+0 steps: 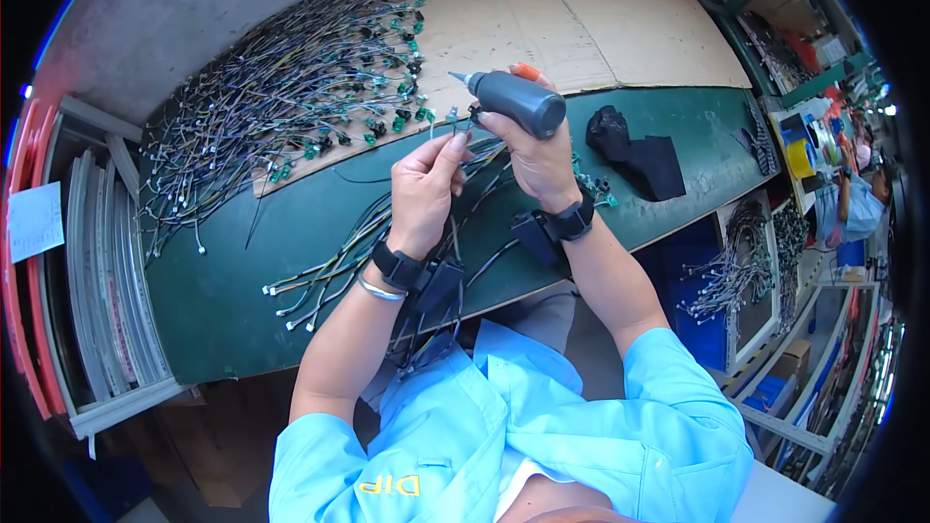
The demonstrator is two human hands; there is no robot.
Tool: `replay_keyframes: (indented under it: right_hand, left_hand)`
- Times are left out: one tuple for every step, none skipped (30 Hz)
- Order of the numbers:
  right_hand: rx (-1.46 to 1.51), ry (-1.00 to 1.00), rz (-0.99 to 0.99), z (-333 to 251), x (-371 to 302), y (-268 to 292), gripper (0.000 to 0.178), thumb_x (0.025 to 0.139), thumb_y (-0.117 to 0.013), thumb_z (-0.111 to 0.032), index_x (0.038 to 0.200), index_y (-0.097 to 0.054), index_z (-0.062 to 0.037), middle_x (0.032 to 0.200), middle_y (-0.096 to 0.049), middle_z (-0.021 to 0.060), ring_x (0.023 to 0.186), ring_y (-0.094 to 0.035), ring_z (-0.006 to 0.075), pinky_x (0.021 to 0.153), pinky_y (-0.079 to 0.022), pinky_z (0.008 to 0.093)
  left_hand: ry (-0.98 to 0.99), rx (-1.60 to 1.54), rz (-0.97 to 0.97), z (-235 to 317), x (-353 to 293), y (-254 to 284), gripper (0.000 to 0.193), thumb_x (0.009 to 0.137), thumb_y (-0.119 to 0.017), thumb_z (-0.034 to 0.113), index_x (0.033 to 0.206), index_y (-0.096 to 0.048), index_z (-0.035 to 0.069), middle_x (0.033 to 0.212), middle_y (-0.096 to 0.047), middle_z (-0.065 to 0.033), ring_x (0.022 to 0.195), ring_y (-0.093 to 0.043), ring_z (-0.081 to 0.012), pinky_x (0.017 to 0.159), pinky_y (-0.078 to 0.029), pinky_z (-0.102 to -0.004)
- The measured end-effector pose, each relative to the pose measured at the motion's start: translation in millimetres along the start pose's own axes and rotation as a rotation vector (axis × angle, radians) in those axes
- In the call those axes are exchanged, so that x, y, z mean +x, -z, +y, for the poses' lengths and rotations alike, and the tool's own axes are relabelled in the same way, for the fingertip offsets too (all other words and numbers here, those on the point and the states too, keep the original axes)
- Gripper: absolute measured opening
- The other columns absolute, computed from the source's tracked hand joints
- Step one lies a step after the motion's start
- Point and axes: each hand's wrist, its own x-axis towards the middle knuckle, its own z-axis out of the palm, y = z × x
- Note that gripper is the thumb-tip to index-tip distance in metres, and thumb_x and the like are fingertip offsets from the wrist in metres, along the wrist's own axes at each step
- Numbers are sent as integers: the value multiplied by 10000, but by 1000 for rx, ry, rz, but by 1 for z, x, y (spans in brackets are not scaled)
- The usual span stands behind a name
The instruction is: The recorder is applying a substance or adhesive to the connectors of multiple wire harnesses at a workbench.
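Observation:
My left hand (pixel 422 192) is closed in a pinch on a thin cable, near a small clear-and-dark end piece (pixel 452 117) that sticks up past the fingertips. Wrapped in my right hand (pixel 542 163) is a dark grey squeeze bottle (pixel 518 103), tilted so its narrow nozzle (pixel 459 76) points up and left. A small black part (pixel 475 113) shows by the right thumb tip; whether the thumb touches it I cannot tell. Beneath both hands lies a loose bundle of cables (pixel 358 232) with white plugs, its ends toward the left.
A large spread of cables (pixel 281 87) with green and black end pieces covers the cardboard (pixel 504 19) at the back left. On the green table (pixel 223 300) a black cloth (pixel 644 160) lies to the right. Metal frames (pixel 102 261) stand at left; shelving (pixel 794 407) stands at right.

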Motion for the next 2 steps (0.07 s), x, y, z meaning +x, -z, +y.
replay_keyframes:
  right_hand:
    - [5,-5,-30,1,1,2,634,739,-660,72,1277,-351,-57,1222,-470,114,1062,-532,231,898,-461,326]
    - [11,-11,-59,2,1,4,653,740,-673,56,1288,-340,-62,1229,-466,112,1087,-516,231,903,-458,324]
  left_hand:
    - [29,-39,-22,1,0,0,259,888,-584,232,1021,-634,16,785,-614,-8,572,-487,-29,496,-383,-170]
    - [96,-132,-7,3,-1,-1,321,872,-607,229,1108,-600,12,767,-614,-7,588,-503,-34,517,-411,-172]
